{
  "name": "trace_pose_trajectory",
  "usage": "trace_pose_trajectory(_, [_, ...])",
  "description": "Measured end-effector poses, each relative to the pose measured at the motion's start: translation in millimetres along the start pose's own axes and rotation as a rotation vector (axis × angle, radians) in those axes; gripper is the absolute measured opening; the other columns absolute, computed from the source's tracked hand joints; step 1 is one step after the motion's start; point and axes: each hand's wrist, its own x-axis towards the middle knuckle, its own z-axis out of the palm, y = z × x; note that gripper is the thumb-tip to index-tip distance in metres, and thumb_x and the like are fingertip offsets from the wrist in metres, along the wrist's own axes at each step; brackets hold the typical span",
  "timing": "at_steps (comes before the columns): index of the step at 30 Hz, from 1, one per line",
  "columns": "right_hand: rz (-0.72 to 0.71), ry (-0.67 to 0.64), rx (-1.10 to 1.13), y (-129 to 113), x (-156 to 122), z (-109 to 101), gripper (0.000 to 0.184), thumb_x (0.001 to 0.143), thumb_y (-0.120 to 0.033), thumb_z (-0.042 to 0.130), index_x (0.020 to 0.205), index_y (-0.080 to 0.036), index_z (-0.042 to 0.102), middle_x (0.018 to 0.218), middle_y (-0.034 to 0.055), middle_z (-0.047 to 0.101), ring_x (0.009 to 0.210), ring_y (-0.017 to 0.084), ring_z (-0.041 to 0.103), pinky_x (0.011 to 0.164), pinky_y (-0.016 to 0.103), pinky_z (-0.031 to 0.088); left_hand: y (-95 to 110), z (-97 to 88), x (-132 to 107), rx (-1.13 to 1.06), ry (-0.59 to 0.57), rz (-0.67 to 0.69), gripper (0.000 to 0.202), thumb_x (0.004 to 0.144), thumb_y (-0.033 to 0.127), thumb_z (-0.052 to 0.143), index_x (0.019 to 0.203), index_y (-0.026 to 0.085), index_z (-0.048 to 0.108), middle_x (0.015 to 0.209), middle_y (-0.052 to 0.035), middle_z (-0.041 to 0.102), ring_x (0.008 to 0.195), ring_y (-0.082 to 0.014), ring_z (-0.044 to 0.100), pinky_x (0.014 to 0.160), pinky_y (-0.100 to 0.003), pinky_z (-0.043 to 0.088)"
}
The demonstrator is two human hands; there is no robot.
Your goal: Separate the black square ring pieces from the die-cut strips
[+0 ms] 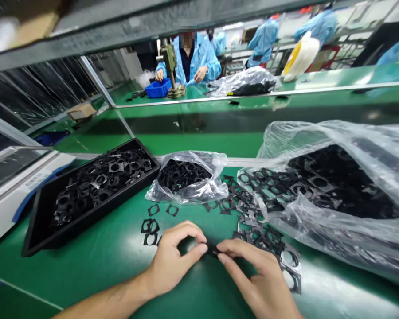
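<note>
Between my two hands is a small black plastic part (212, 249), seen nearly edge-on over the green table. My left hand (176, 248) pinches its left end between thumb and forefinger. Its right end is pinched by the thumb and forefinger of my right hand (256, 270). Just beyond my left hand lie several loose black square frames (150, 226) with round holes. Beside my right hand, more such frames (269, 239) spread in a heap, a few with silvery faces. My fingers cover much of the held part, so its full shape is hidden.
A black tray (96, 208) of frames stands at left beside a white scale (23, 186). Clear bags of black parts (219, 190) (286, 133) lie ahead and at right. Overhead runs a grey beam (119, 31). Across the bench, a person in blue (204, 55) sits near a blue bin (158, 90).
</note>
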Motion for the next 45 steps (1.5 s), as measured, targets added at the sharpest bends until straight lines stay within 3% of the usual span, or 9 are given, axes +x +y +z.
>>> trace_pose_trajectory(4, [0.04,-0.027,0.034,-1.2,-0.6,-2.2,0.015,0.091,-0.017,0.064,0.087,-0.025,0.077,0.08,-0.0004,0.08,0.07,0.016,0.074,0.07,0.022,0.058,2.9,2.2,-3.3,0.031,-0.01,0.042,0.009,0.089,0.012,0.065,0.084,0.019,0.064,0.081,-0.0018,0.067,0.079,-0.0146,0.062,0.074,-0.023,0.05])
trace_pose_trajectory(13, [0.436,-0.08,0.412,2.2,6.7,-2.0,0.019,0.079,-0.037,0.079,0.08,-0.018,0.075,0.068,0.0025,0.072,0.063,0.016,0.066,0.063,0.025,0.053,2.6,2.8,-2.8,0.114,-0.018,0.224,0.014,0.093,0.009,0.061,0.1,0.021,0.064,0.081,-0.0005,0.066,0.076,-0.0127,0.064,0.072,-0.021,0.052])
trace_pose_trajectory(18, [0.607,-0.08,0.69,10.2,11.3,-1.5,0.038,0.067,-0.048,0.09,0.08,-0.017,0.072,0.063,0.0012,0.069,0.056,0.013,0.062,0.056,0.022,0.051,-2.7,-2.9,0.0,0.255,-0.058,0.44,0.035,0.094,0.0,0.05,0.115,0.021,0.069,0.12,-0.0128,0.066,0.103,-0.0178,0.068,0.089,-0.03,0.058])
trace_pose_trajectory(20, [0.646,-0.101,0.72,9.6,11.0,-1.9,0.039,0.068,-0.047,0.09,0.083,-0.017,0.07,0.062,0.0007,0.069,0.056,0.013,0.064,0.056,0.022,0.051,-4.7,-3.9,0.5,0.286,-0.046,0.508,0.033,0.093,0.002,0.055,0.114,0.021,0.071,0.121,-0.0136,0.068,0.107,-0.0205,0.067,0.092,-0.035,0.058])
trace_pose_trajectory(23, [0.577,-0.195,0.635,6.4,9.3,-1.7,0.033,0.08,-0.049,0.078,0.083,-0.017,0.07,0.061,0.0018,0.069,0.056,0.015,0.066,0.058,0.025,0.053,-4.9,-4.6,2.6,0.256,-0.05,0.514,0.03,0.091,0.005,0.063,0.115,0.021,0.072,0.103,-0.0105,0.075,0.099,-0.0213,0.068,0.087,-0.037,0.059])
trace_pose_trajectory(26, [0.347,-0.171,0.341,2.5,7.0,-0.6,0.019,0.093,-0.034,0.064,0.09,-0.018,0.073,0.078,0.0062,0.074,0.071,0.019,0.071,0.068,0.028,0.057,-2.4,-4.9,5.2,0.2,-0.025,0.393,0.027,0.091,0.007,0.065,0.111,0.021,0.075,0.09,-0.0075,0.076,0.084,-0.0187,0.068,0.077,-0.032,0.059])
trace_pose_trajectory(31, [0.051,-0.094,0.076,1.0,4.9,1.1,0.017,0.091,-0.016,0.063,0.101,-0.022,0.075,0.092,0.0067,0.075,0.08,0.019,0.071,0.072,0.026,0.058,-1.8,-3.8,4.8,0.103,-0.028,0.208,0.02,0.092,0.012,0.068,0.106,0.02,0.079,0.087,-0.0064,0.077,0.078,-0.0162,0.069,0.073,-0.027,0.056])
trace_pose_trajectory(39, [0.059,-0.065,0.072,3.8,2.4,-1.0,0.013,0.092,-0.018,0.066,0.094,-0.022,0.078,0.079,0.0032,0.074,0.069,0.017,0.07,0.065,0.024,0.056,-3.0,-3.8,2.6,0.041,-0.065,-0.003,0.006,0.089,0.021,0.073,0.092,0.02,0.078,0.08,-0.0032,0.076,0.073,-0.0151,0.07,0.072,-0.024,0.055])
trace_pose_trajectory(45, [0.117,-0.069,0.168,1.6,-0.5,-0.9,0.013,0.089,-0.014,0.069,0.088,-0.02,0.08,0.083,0.0047,0.076,0.075,0.017,0.071,0.069,0.025,0.055,-2.0,-4.2,-1.8,0.028,-0.044,0.012,0.004,0.087,0.02,0.074,0.085,0.022,0.077,0.079,-0.0029,0.074,0.074,-0.0153,0.07,0.07,-0.022,0.057])
